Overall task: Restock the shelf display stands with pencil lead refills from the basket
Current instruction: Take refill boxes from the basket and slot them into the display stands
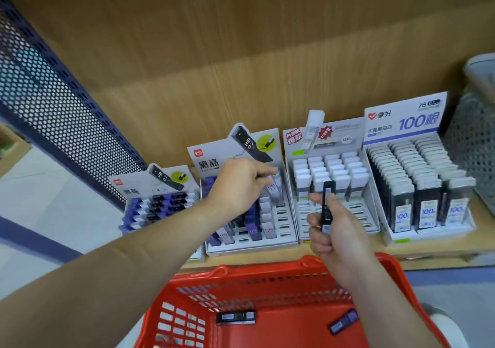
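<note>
1. Step in hand: loading a stand. The left hand [241, 184] reached over the HB stand [254, 247] with fingers curled. Thumb and fingertips pinched the top of a pale refill case [276, 189] at the stand's right-hand column. Motion blur hid whether the case was seated in a slot.
2. The right hand [337, 232] was closed round a black refill case [327, 203], held upright in front of the white-cap stand [300, 144], just beyond the basket's far rim.
3. The red basket [267, 270] sat below the shelf [428, 248]. Two loose refills [235, 317] lay well apart on its floor, so restocking looked well along but unfinished.
4. Next move, as judged: drop the pale case square into a vacant slot, then carry the black one to a matching dark row. The slots looked narrow, so each case would need to go in upright and aligned.
5. Materials: the cases were slim, rectangular, glossy hard plastic. The stands were printed folded card, stepped in tiers with slotted rows. The basket was moulded plastic with perforated walls. The shelf was wood-grain, matt.
</note>
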`<move>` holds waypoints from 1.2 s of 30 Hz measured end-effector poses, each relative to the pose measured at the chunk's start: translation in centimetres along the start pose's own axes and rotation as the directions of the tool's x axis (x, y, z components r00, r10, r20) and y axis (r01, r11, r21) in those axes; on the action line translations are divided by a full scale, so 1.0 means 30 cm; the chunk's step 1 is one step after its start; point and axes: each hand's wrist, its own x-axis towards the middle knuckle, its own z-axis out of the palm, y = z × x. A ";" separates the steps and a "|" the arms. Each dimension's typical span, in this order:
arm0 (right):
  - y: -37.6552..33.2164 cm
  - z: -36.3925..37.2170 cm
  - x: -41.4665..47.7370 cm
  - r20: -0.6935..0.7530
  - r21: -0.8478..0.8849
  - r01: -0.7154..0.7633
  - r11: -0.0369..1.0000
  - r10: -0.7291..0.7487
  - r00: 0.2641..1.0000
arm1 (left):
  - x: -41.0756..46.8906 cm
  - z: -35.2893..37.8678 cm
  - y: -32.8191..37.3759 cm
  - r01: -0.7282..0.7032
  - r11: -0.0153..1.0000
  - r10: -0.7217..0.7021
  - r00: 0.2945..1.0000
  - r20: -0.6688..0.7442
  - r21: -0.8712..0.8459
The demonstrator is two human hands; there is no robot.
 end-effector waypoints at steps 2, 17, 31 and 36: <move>0.000 0.002 0.003 -0.014 0.009 0.001 1.000 -0.001 1.000 | 0.007 0.021 -0.001 -0.006 1.000 0.006 1.000 0.008 0.015; -0.016 -0.015 -0.002 -0.045 -0.002 -0.019 1.000 0.019 0.999 | 0.049 0.071 0.008 -0.109 0.980 0.105 0.994 0.036 0.164; -0.034 -0.002 -0.019 0.026 0.225 0.042 0.974 -0.049 0.998 | -0.043 0.052 0.102 0.204 0.886 -0.196 0.979 0.064 -0.416; -0.047 0.008 -0.038 0.075 0.291 0.037 0.956 -0.062 0.995 | -0.169 0.027 0.138 0.215 0.788 -0.148 0.976 0.162 -0.577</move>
